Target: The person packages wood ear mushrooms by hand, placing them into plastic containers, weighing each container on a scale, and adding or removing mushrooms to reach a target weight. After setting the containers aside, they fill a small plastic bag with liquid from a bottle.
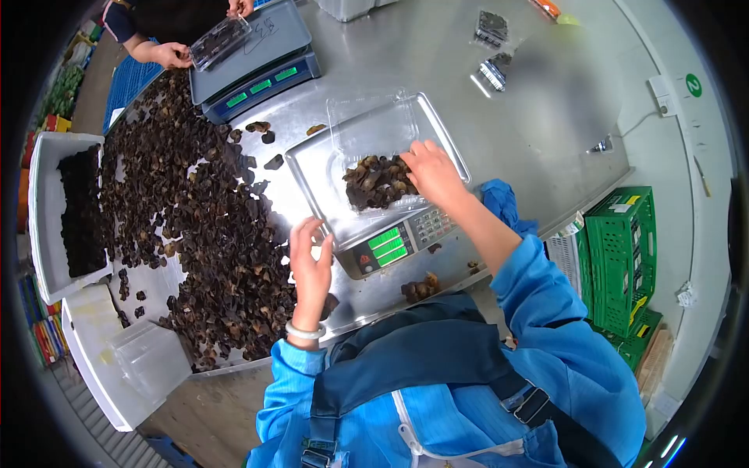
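A clear plastic clamshell box lies with its lid raised on the metal pan of a digital scale. Dark brown pieces that look like wood ear mushrooms fill its base. My right hand reaches over the box's right side, its fingers bent together at the pieces; whatever they hold is hidden. At the pan's left front corner, my left hand is raised with thumb and fingers apart, holding nothing. Between my hands, the scale's green display is lit.
A big heap of loose mushroom pieces covers the table's left. White foam box and clear containers stand beyond it. Across the table, another person's hand holds a filled box over a second scale. Green crates stand right.
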Available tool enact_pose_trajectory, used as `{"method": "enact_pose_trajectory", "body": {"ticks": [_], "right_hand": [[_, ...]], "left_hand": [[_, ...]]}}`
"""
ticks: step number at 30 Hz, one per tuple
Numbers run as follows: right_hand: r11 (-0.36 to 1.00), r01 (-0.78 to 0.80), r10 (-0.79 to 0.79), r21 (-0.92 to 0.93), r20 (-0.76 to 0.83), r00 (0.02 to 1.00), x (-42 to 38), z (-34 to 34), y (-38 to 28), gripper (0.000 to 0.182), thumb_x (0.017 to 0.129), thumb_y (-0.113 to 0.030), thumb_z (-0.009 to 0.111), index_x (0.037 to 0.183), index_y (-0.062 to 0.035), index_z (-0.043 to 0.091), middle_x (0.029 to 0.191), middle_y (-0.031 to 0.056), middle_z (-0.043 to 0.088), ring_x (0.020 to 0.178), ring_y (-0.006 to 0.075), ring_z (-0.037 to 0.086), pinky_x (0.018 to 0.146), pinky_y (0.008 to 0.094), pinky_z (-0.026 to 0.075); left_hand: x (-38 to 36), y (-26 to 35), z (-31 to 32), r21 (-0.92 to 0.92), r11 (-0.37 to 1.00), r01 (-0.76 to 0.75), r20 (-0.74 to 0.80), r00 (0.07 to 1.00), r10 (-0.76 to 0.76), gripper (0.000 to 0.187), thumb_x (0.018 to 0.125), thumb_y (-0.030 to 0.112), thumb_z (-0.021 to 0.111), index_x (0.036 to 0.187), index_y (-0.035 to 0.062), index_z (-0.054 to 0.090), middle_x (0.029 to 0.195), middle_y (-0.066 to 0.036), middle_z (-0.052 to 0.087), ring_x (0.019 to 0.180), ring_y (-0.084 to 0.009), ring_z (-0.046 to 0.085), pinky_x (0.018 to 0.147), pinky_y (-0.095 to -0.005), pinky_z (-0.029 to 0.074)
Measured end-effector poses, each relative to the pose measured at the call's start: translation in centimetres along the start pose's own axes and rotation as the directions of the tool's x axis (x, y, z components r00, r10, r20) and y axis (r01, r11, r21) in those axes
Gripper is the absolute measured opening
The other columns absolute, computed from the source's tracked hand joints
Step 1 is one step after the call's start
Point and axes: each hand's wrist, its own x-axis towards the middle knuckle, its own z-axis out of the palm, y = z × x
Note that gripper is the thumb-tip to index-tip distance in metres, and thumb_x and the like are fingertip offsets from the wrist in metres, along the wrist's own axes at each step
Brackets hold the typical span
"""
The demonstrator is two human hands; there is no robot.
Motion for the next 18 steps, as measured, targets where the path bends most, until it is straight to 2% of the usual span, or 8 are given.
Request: {"method": "enact_pose_trajectory", "body": {"ticks": [2,7,9,11,12,13,15,18], "right_hand": [[1.000,-0.008,0.008,-0.016,0.013,1.000,0.8,0.4,0.3,0.022,0.076,-0.011,0.078,0.092,-0.0070,0.063,0.097,0.0075,0.056,0.101,0.0274,0.057,0.084,0.0414,0.050],[0.925,-0.105,0.138,0.365,-0.067,0.988,-0.2,-0.7,1.2,0.030,0.071,-0.007,0.082,0.092,-0.0071,0.061,0.097,0.0082,0.060,0.100,0.0303,0.060,0.086,0.0410,0.050],[0.855,-0.113,0.174,0.505,-0.076,0.982,-1.0,-0.9,1.9,0.029,0.076,-0.007,0.081,0.097,-0.0066,0.061,0.099,0.0072,0.064,0.101,0.0281,0.064,0.089,0.0387,0.051],[0.384,-0.295,0.388,0.875,0.137,0.912,-2.9,-2.4,1.3,0.028,0.082,-0.005,0.079,0.103,-0.0038,0.060,0.103,0.0064,0.068,0.105,0.0208,0.066,0.093,0.0345,0.052],[0.214,-0.315,0.359,0.924,0.226,0.906,-3.9,-4.4,0.8,0.029,0.085,-0.003,0.077,0.109,-0.0010,0.060,0.105,0.0061,0.068,0.106,0.0152,0.064,0.095,0.0324,0.052],[0.242,-0.372,0.380,0.896,0.265,0.886,-5.1,-5.7,0.1,0.030,0.084,-0.002,0.077,0.109,-0.0001,0.060,0.103,0.0053,0.068,0.099,0.0144,0.066,0.087,0.0310,0.054],[0.532,-0.561,0.221,0.634,0.536,0.815,-8.3,-6.2,1.5,0.036,0.082,-0.003,0.078,0.113,-0.0007,0.061,0.103,0.0046,0.070,0.094,0.0128,0.066,0.079,0.0300,0.054],[0.827,-0.435,0.063,0.356,0.710,0.701,-11.6,-5.1,-1.0,0.044,0.078,-0.009,0.080,0.117,-0.0028,0.061,0.108,0.0098,0.071,0.095,0.0266,0.069,0.080,0.0365,0.054]], "left_hand": [[-1.8,-0.9,-2.2,-0.055,0.994,0.096,-0.012,0.995,-0.097,0.024,0.092,-0.001,0.065,0.116,-0.0008,0.062,0.127,-0.011,0.057,0.091,-0.0156,0.063,0.078,-0.0276,0.053],[-7.2,-5.8,-6.5,-0.186,0.952,0.244,-0.131,0.954,-0.270,0.020,0.096,0.005,0.062,0.115,0.0003,0.065,0.115,-0.007,0.064,0.098,-0.0140,0.063,0.082,-0.0265,0.051],[-9.4,-7.5,-8.3,-0.309,0.836,0.454,-0.076,0.864,-0.497,0.019,0.099,0.009,0.061,0.117,0.0023,0.064,0.109,-0.003,0.066,0.092,-0.0119,0.064,0.079,-0.0256,0.051],[-11.3,-8.7,-10.2,-0.328,0.822,0.464,-0.147,0.835,-0.530,0.019,0.100,0.012,0.061,0.117,0.0033,0.064,0.105,-0.002,0.068,0.085,-0.0094,0.064,0.075,-0.0233,0.049],[-12.2,-9.8,-11.4,-0.344,0.813,0.470,-0.217,0.802,-0.556,0.018,0.100,0.012,0.061,0.116,0.0030,0.064,0.104,-0.002,0.068,0.083,-0.0090,0.064,0.073,-0.0228,0.049],[-12.9,-10.7,-12.8,-0.358,0.806,0.470,-0.285,0.767,-0.574,0.018,0.100,0.012,0.062,0.115,0.0026,0.064,0.102,-0.002,0.068,0.081,-0.0086,0.063,0.071,-0.0222,0.049],[-14.5,-14.3,-15.3,-0.373,0.812,0.449,-0.473,0.661,-0.583,0.015,0.099,0.011,0.063,0.111,0.0020,0.067,0.087,0.000,0.066,0.071,-0.0063,0.057,0.065,-0.0220,0.047],[-15.5,-18.0,-18.0,-0.318,0.818,0.480,-0.592,0.573,-0.567,0.015,0.098,0.011,0.064,0.108,0.0018,0.070,0.087,0.000,0.067,0.073,-0.0063,0.058,0.066,-0.0218,0.047]]}}
